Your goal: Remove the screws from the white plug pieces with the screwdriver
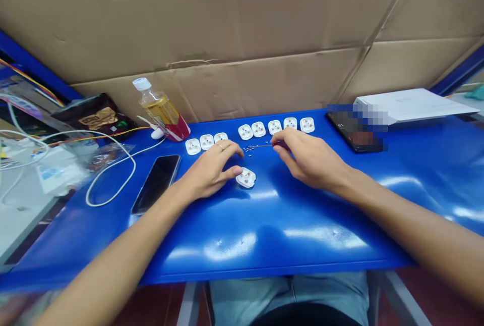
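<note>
Touching a white socket insert [246,178] at its fingertips, the left hand [209,170] curves loosely, no firm grip visible; the right hand [310,157] pinches a thin metal shaft [260,146] narrowly, just beside tiny screws [249,149]. More white inserts [275,127] line up beyond the fingers on the blue table [264,235].

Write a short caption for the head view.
Left hand touches a round white plastic socket piece; right hand holds a thin metal rod.
</note>
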The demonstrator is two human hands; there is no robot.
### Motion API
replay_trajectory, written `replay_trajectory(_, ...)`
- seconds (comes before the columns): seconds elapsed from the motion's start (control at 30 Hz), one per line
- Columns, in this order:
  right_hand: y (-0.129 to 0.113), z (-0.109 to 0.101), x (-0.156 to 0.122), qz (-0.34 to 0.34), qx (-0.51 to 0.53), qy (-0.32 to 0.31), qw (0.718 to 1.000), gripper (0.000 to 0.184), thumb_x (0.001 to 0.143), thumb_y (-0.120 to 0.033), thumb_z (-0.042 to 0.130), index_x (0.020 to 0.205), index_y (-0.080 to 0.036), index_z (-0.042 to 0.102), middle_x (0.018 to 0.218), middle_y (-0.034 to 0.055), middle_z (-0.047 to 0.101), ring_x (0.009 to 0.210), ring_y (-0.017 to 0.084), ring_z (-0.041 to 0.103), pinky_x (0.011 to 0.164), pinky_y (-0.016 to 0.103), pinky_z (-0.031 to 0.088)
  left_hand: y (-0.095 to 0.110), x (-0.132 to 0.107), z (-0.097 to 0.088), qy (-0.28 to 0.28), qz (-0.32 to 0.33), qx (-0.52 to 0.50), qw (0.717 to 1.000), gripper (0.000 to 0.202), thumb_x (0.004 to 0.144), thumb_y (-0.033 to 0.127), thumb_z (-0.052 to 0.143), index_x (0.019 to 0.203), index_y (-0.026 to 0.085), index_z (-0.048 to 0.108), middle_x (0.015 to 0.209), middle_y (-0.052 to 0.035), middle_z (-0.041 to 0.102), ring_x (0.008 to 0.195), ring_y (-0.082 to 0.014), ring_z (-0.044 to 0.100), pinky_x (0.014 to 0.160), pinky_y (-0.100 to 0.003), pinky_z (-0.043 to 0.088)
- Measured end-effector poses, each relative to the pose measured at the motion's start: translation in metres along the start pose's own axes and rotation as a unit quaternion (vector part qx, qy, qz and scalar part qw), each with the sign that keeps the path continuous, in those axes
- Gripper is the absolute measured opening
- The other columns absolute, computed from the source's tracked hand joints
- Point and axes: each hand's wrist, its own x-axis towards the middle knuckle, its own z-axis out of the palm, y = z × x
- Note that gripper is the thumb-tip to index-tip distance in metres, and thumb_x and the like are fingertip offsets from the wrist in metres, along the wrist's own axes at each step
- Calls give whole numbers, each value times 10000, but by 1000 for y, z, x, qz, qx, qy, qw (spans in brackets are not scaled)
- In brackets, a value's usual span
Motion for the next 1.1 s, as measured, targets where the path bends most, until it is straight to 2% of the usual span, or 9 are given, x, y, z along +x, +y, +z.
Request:
replay_trajectory(0.07, -1, 1, 0, -2, -5, 2, 1000, 166, 1065, -235, 463, 1177, -195, 580, 1124, 122, 736, 969, 264, 715, 760, 357, 544, 0, 1, 3, 4, 31, -14, 999, 617, 1079, 657, 301, 1307, 186, 627, 1463, -171, 578, 1351, -332, 521, 1154, -463, 374)
replay_trajectory(0.17, 0, -1, 1, 5, -17, 0, 1000, 190, 1073, -248, 443, 1192, -186, 577, 1143, 131, 736, 983, 273, 711, 752, 357, 528, 2, 3, 5, -10, 45, -13, 999, 610, 1087, 636, 292, 1395, 221, 617, 1589, -151, 500, 1434, -343, 464, 1212, -492, 325)
replay_trajectory(0.3, 16, -7, 4, 81, -42, 16, 996, 203, 1064, -260, 439, 1187, -181, 580, 1119, 132, 748, 905, 274, 709, 695, 345, 464, 2, 2, 0, -10, 39, -14, 999, 646, 1072, 668, 315, 1399, 206, 627, 1507, -168, 550, 1372, -333, 504, 1186, -484, 349)
replay_trajectory(0.4, 29, -11, 4, 120, -60, 19, 991, 181, 1039, -258, 453, 1136, -185, 587, 961, 105, 757, 761, 255, 683, 649, 336, 410, -2, 1, -5, 8, 32, -7, 999, 708, 1061, 704, 273, 1365, 181, 642, 1398, -173, 599, 1294, -326, 532, 1148, -478, 373)
replay_trajectory(0.47, 33, -11, 4, 121, -57, 19, 991, 176, 1031, -255, 451, 1124, -185, 583, 920, 98, 750, 750, 250, 676, 645, 331, 395, -6, 0, -7, 21, 32, 2, 999, 717, 1060, 707, 263, 1341, 172, 648, 1358, -169, 615, 1272, -326, 533, 1140, -480, 371)
replay_trajectory(0.63, 31, -9, 4, 126, -38, 6, 991, 192, 1045, -275, 418, 1135, -193, 567, 1001, 107, 748, 760, 239, 659, 651, 327, 386, -8, -1, -9, 32, 37, 16, 999, 730, 1058, 718, 236, 1327, 180, 651, 1343, -162, 631, 1269, -325, 536, 1153, -505, 354)
replay_trajectory(0.8, 28, -8, 5, 138, -27, -33, 990, 212, 1063, -300, 386, 1143, -212, 561, 1040, 111, 740, 811, 262, 656, 655, 336, 384, -5, -1, -6, 40, 42, 14, 998, 771, 1050, 737, 216, 1415, 167, 586, 1407, -177, 618, 1322, -342, 530, 1189, -529, 327)
replay_trajectory(0.97, 25, -8, 5, 137, -32, -28, 990, 219, 1069, -296, 383, 1166, -205, 557, 1113, 123, 739, 874, 278, 671, 676, 347, 393, -3, 1, 0, 39, 36, -9, 999, 714, 1076, 676, 275, 1477, 142, 529, 1408, -196, 603, 1277, -340, 553, 1127, -503, 405)
replay_trajectory(1.1, 23, -9, 5, 140, -37, -27, 989, 212, 1065, -288, 385, 1165, -203, 551, 1117, 121, 740, 864, 274, 670, 663, 345, 381, -1, 3, 2, 38, 50, -18, 998, 641, 1094, 611, 307, 1477, 147, 528, 1408, -186, 604, 1285, -333, 543, 1128, -498, 410)
